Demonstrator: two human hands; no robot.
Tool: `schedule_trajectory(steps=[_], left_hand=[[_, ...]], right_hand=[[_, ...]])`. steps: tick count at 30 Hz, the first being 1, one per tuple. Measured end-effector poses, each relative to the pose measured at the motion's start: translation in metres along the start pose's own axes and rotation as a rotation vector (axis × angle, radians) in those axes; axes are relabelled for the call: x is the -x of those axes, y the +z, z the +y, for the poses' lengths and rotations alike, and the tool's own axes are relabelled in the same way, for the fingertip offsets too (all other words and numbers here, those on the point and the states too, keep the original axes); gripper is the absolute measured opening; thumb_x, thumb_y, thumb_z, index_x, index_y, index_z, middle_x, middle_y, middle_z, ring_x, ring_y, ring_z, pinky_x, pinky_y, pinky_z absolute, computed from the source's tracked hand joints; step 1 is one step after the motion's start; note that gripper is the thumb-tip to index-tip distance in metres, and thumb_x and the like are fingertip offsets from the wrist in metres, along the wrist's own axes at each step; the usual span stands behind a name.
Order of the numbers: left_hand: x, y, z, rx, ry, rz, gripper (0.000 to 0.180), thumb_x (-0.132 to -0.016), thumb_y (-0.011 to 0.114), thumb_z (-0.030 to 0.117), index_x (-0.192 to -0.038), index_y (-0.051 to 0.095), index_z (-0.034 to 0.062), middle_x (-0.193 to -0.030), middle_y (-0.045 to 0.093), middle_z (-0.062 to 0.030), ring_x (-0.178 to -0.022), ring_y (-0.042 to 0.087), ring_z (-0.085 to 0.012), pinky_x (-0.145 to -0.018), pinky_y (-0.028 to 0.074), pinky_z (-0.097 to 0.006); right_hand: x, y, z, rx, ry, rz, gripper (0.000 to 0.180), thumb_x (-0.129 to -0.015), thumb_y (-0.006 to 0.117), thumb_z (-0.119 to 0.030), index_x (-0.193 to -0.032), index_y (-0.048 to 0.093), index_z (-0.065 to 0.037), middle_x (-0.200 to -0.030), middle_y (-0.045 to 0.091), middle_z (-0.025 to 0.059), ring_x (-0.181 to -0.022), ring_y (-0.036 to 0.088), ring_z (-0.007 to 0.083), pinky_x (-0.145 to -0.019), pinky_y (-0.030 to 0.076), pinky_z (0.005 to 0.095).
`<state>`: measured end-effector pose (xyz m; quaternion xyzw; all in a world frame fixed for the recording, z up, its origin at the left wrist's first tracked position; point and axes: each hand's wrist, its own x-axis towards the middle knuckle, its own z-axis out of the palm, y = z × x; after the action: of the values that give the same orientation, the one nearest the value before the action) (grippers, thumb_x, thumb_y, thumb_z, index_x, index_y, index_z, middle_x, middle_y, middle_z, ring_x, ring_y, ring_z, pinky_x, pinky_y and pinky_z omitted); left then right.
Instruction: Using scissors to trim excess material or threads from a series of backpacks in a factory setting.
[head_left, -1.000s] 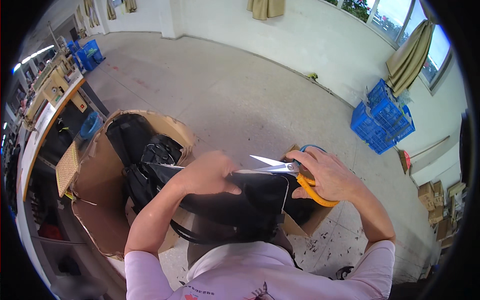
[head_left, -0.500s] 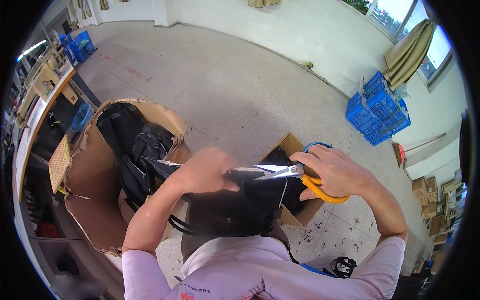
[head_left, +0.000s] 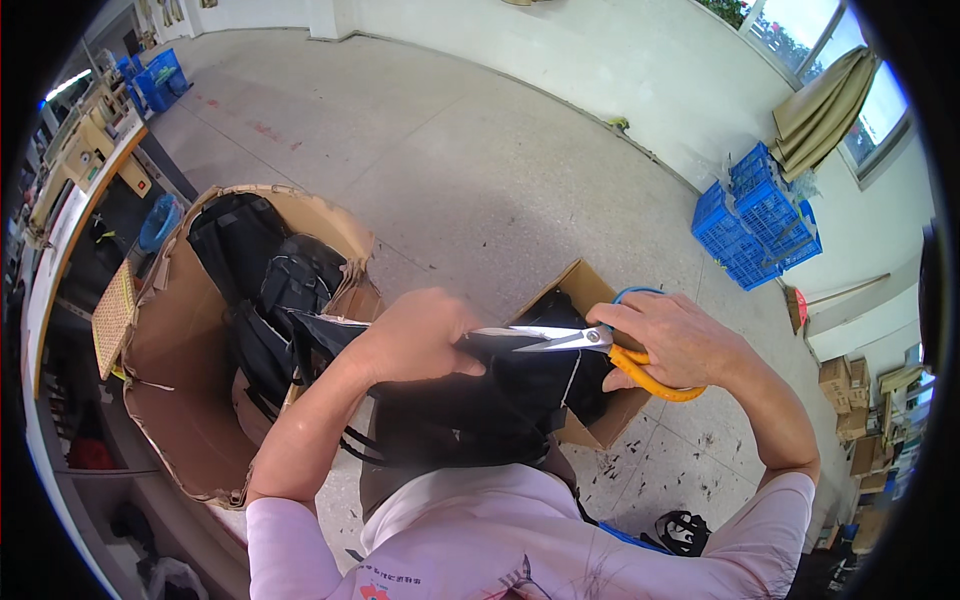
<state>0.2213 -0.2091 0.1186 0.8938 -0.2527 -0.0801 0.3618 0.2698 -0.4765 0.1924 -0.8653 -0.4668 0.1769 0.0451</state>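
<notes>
My left hand (head_left: 420, 335) grips the top edge of a black fabric bag (head_left: 470, 405) held up in front of my chest. My right hand (head_left: 675, 340) holds scissors (head_left: 580, 342) with one blue and one orange handle loop. Their silver blades point left along the bag's top edge, toward my left hand. The bag hangs down over my pink shirt, and black straps trail from its lower left side.
A large open cardboard box (head_left: 190, 400) at my left holds more black bags (head_left: 265, 290). A smaller cardboard box (head_left: 580, 290) sits behind the held bag. Blue plastic crates (head_left: 755, 220) stand by the far wall. A workbench (head_left: 70, 200) runs along the left. Scraps litter the concrete floor.
The scissors' blades have slid left along the bag's top edge, closer to my left hand. The view has tilted down slightly.
</notes>
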Motion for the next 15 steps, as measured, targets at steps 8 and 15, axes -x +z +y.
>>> schedule_trajectory(steps=[8,15], left_hand=[[-0.0024,0.0019,0.0009,-0.037,-0.064,-0.041,0.019,-0.063,0.07,0.017,-0.075,0.063,0.0042,-0.07,0.059,-0.0166,-0.074,0.057,-0.0361,-0.065,0.044,-0.043],[-0.0033,0.005,-0.0046,-0.045,0.011,0.038,0.019,-0.063,0.073,0.016,-0.075,0.063,0.0039,-0.062,0.055,-0.0169,-0.065,0.055,-0.0358,-0.056,0.041,-0.04]], right_hand=[[-0.0015,0.0006,0.0061,-0.173,0.041,-0.124,0.047,-0.076,0.063,-0.046,-0.101,0.051,-0.007,-0.077,0.057,0.0128,-0.07,0.056,0.0313,-0.063,0.044,0.0384],[-0.0012,-0.0035,0.0016,-0.063,0.097,-0.124,0.059,-0.075,0.06,-0.053,-0.111,0.047,-0.009,-0.086,0.055,0.0127,-0.084,0.055,0.0299,-0.073,0.042,0.0399]])
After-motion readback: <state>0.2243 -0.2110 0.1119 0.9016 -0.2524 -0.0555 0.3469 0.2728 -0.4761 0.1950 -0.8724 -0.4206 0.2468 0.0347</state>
